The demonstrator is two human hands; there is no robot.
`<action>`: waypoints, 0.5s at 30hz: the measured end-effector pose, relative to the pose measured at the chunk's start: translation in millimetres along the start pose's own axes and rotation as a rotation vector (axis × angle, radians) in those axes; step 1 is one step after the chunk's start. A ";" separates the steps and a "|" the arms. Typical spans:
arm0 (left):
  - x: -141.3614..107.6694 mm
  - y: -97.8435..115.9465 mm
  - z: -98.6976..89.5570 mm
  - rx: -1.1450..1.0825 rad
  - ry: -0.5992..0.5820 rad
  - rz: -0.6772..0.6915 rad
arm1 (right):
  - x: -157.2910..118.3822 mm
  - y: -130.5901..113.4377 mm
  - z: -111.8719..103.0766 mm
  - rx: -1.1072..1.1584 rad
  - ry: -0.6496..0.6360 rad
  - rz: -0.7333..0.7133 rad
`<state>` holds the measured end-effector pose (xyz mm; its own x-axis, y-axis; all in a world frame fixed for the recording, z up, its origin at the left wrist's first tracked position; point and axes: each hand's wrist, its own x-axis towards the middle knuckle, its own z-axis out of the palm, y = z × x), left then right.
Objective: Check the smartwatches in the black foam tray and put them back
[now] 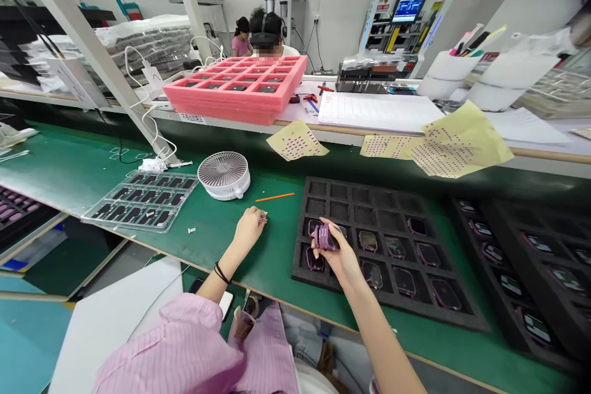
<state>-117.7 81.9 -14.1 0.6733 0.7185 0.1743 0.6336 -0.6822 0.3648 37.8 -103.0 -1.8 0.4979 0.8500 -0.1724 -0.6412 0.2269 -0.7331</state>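
Note:
Over the left part of a black foam tray (364,215), my right hand (339,252) is closed around small purple device frames (324,237). Several purple-edged devices lie in the tray's lower pockets; the pockets at its upper left hold nothing. My left hand (250,226) rests low over the green table (277,258), left of the tray, its fingers pinched together. A small pale bit shows at those fingertips, too small to make out. Just beyond that hand lies an orange stick (275,197).
A white round fan (224,175) stands behind my left hand. Left of it lies a clear tray (143,200) of dark parts. More black trays (501,271) are at the right. Pink foam trays (235,89) sit on the raised shelf; yellow sheets (298,140) hang from its edge. Two people sit beyond.

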 end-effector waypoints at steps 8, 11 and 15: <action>9.9 -1.0 -6.0 -0.005 -0.106 -0.012 | 1.6 -2.0 -0.6 0.024 -0.004 0.023; 13.2 0.0 -8.4 -0.019 -0.153 -0.016 | 1.0 -2.3 0.2 0.020 0.004 0.024; 14.7 3.4 -16.0 -0.040 -0.193 -0.009 | 1.1 -1.5 -1.0 0.034 0.005 0.021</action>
<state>-111.7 92.4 4.3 0.7306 0.6828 -0.0065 0.6271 -0.6672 0.4019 39.9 -102.9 -1.6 0.4867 0.8524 -0.1913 -0.6712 0.2247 -0.7064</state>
